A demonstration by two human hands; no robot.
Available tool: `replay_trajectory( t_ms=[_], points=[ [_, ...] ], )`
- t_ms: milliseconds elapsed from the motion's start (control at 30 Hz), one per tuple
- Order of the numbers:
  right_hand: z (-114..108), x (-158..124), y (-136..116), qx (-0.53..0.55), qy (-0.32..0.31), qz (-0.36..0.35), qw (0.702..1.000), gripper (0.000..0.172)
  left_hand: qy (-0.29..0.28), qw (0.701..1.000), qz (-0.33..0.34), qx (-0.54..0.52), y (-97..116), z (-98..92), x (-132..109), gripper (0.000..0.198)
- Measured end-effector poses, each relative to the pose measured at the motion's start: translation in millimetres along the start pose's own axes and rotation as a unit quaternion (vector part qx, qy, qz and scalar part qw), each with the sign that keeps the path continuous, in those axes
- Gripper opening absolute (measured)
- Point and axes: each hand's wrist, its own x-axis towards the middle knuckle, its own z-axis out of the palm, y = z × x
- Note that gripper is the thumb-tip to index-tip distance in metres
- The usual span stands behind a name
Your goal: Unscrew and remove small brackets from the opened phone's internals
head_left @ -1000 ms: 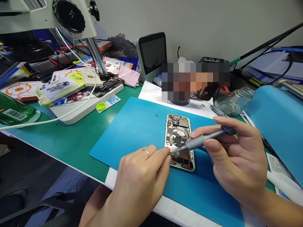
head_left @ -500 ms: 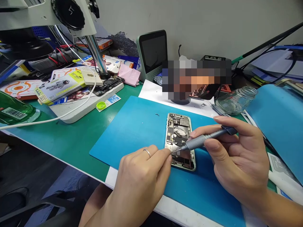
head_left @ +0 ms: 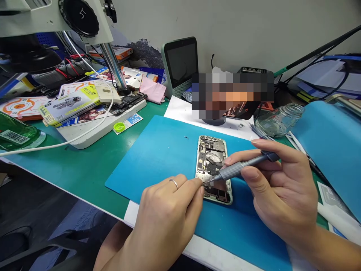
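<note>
An opened smartphone (head_left: 212, 156) lies on the blue mat (head_left: 158, 150), its inner boards and parts bare. My right hand (head_left: 282, 188) is closed around a grey screwdriver (head_left: 237, 170), which slants down to the left. The driver's thin tip meets the lower left part of the phone. At that same spot are the fingertips of my left hand (head_left: 172, 210), which wears a ring. Its thumb and index finger are pressed together over the phone's left edge; what they pinch, if anything, is hidden.
A microscope (head_left: 80, 19) overhangs the left side, above boxes (head_left: 73, 105) and a white cable (head_left: 93, 130). A green bottle (head_left: 17, 130) stands at the far left. Behind the phone are a small-screen device (head_left: 180, 64) and a glass jar (head_left: 279, 120). Tiny dark bits (head_left: 186, 137) lie on the mat.
The whole view has shifted very slightly. Both hands, the screwdriver and the phone keep nearly the same positions relative to each other.
</note>
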Motion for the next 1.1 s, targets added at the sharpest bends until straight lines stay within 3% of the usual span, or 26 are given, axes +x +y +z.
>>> replay_trajectory(
  t_ms=[1100],
  points=[
    [-1.4, -2.0, 2.0, -0.021, -0.006, -0.009, 1.0, 0.038, -0.007, 1.0, -0.003, -0.001, -0.8, -0.1, -0.4, 0.017]
  ],
)
